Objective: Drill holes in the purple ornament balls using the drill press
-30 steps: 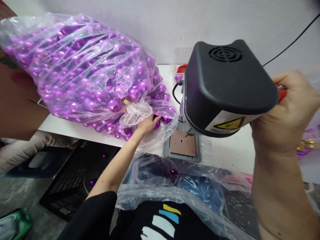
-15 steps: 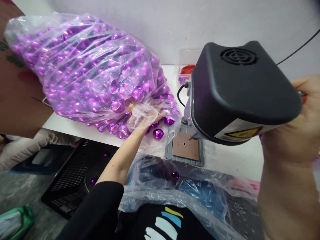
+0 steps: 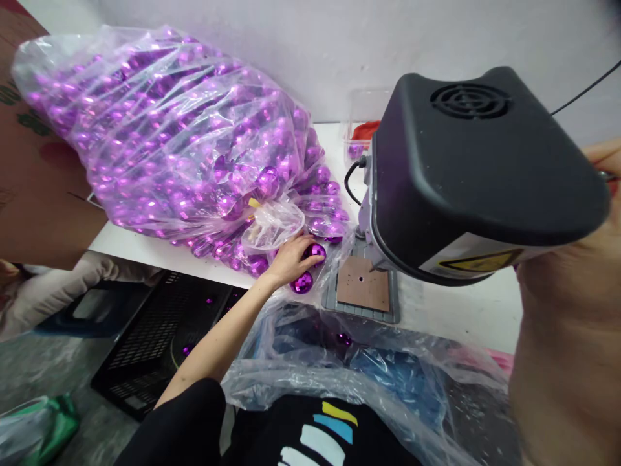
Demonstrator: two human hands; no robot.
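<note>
Left hand [image 3: 291, 259] curled over a purple ball [image 3: 316, 251] at the mouth of the big clear bag [image 3: 160, 142]; fingers wrap the ball's top, grip closed on it. A second purple ball [image 3: 302, 283] lies loose just below the hand, near the front edge of the white table [image 3: 451, 310], touching loose plastic film.

Right hand [image 3: 601, 175] mostly hidden behind the black drill press head [image 3: 475, 168]; only knuckles and forearm show at the far right. Cannot tell whether it is closed on anything.

Bag of purple balls lies tilted across the table's left half, rising toward the wall and leaning against a brown cardboard box [image 3: 33, 175]. Its knotted plastic mouth sits directly above the left hand.

Drill press base plate [image 3: 363, 292], brown pad with a small hole, sits just right of the loose ball, close to the table's front edge. Narrow bare strip of table between ball and plate. More bare table to the right of the plate, under the overhanging head.

Below the table edge: open plastic sack [image 3: 363, 369] with one purple ball inside, spread across the person's lap. Black crate [image 3: 160, 343] on the floor to the left, beneath the forearm.

Small clear tub [image 3: 356, 145] with something red stands at the back by the wall, behind the press.
</note>
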